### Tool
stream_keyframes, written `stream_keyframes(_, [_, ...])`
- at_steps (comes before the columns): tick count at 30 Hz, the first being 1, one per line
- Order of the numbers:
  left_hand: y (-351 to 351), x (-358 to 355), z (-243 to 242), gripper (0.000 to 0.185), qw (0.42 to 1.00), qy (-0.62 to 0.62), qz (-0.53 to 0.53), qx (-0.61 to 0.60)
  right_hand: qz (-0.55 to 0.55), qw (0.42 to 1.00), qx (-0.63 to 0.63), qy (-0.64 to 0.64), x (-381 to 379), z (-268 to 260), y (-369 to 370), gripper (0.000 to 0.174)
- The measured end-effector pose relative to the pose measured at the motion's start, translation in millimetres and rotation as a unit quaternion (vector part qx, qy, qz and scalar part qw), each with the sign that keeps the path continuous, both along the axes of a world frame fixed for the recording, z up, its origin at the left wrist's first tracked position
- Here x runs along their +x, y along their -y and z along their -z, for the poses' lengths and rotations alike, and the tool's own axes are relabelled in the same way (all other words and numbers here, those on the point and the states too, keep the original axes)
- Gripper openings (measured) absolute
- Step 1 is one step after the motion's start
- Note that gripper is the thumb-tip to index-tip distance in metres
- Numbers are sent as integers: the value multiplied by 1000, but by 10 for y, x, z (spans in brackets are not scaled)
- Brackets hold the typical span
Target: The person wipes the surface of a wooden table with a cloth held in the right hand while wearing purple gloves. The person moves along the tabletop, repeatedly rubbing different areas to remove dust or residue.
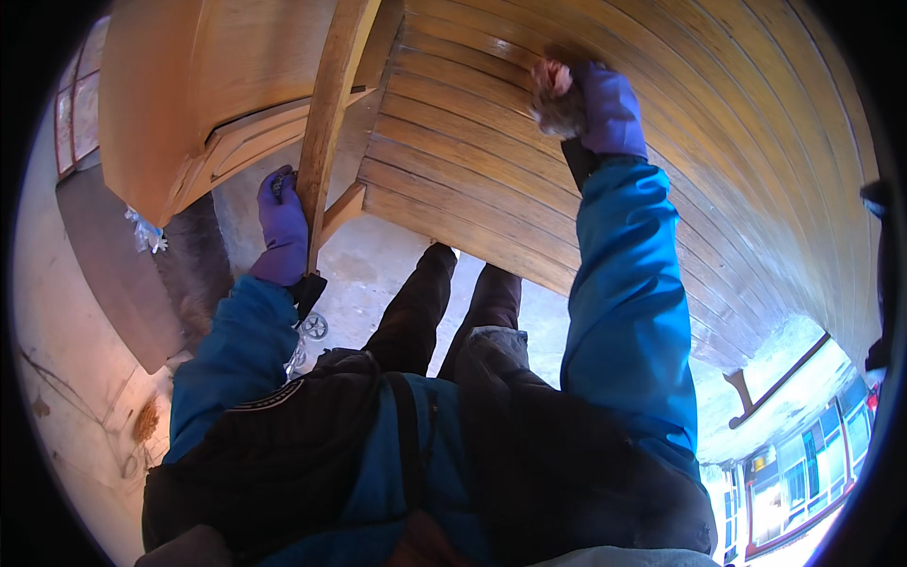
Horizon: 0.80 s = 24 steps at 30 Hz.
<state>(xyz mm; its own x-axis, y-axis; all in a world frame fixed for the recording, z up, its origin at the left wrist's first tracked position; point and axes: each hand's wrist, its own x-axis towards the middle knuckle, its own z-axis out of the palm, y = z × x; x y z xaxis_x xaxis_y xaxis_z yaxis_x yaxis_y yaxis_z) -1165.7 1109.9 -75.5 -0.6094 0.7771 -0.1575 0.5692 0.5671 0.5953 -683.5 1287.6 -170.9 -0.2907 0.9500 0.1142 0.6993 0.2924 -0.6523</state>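
My right hand (615, 110), in a purple glove, holds a bunched, greyish-pink rag (560, 99) against the varnished wooden plank panel (468, 135). The rag is blurred. My left hand (282, 227), also in a purple glove, is against the left side of an upright wooden post (326, 120). A small dark mottled object (278, 186) shows in its curled fingers; what it is cannot be made out. A short wooden brace (343, 212) joins the post to the lower edge of the panel.
An orange-brown wooden furniture piece (156, 106) stands at the left, with a brown board (117, 262) beneath it. Crumpled clear plastic (147, 230) hangs near its corner. A small wheel (314, 326) is on the floor by my left sleeve. Windows (801, 475) show at lower right.
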Motion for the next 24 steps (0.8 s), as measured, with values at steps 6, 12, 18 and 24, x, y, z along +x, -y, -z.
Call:
stream_keyframes(6, [-6, 5, -25, 23, 1000, 19, -2, -8, 124, 884, -281, -352, 562, 448, 123, 25])
stream_keyframes(12, [49, -80, 76, 23, 999, 32, -12, -2, 199, 952, -182, 145, 1495, 113, 622, 36])
stream_keyframes(18, [96, -130, 133, 23, 999, 28, -10, 13, 191, 892, -198, 360, 1189, -7, 633, 48])
stream_keyframes(24, [83, -66, 108, 21, 1000, -20, 2, -5, 7, 875, -190, 445, 396, 243, 448, 36])
